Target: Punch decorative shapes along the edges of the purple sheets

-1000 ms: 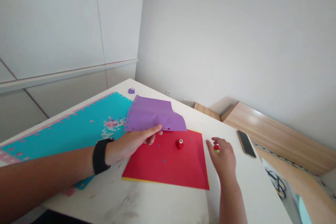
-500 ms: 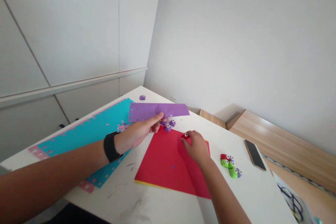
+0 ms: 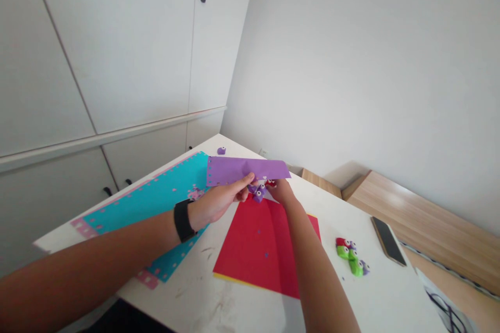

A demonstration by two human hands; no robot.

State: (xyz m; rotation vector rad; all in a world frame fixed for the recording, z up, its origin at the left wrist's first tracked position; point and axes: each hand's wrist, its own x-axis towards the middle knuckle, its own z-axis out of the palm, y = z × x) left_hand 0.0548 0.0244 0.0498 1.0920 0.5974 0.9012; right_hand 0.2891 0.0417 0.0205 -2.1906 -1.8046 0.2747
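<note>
Between its thumb and fingers my left hand (image 3: 230, 192) pinches a purple paper strip (image 3: 250, 169) with small holes along its left and lower edges. Close to the strip's right end, my right hand (image 3: 282, 191) is closed on a small red punch (image 3: 270, 183) with an eye on it. Purple eyed punches (image 3: 258, 195) lie between the hands, at the top edge of red paper (image 3: 250, 244). Yellow paper shows from under the red sheet. My right fingertips are partly hidden by the strip.
Blue paper (image 3: 152, 192) with pink borders and punched bits lies at left. One purple punch (image 3: 221, 151) sits at the far corner. To the right are green, red and purple punches (image 3: 355, 265) and a phone (image 3: 388, 240) on the white table (image 3: 312, 203).
My right hand has moved forward from above the red paper to the strip's right end, carrying the red punch. My left hand still holds the strip. The view has shifted slightly.
</note>
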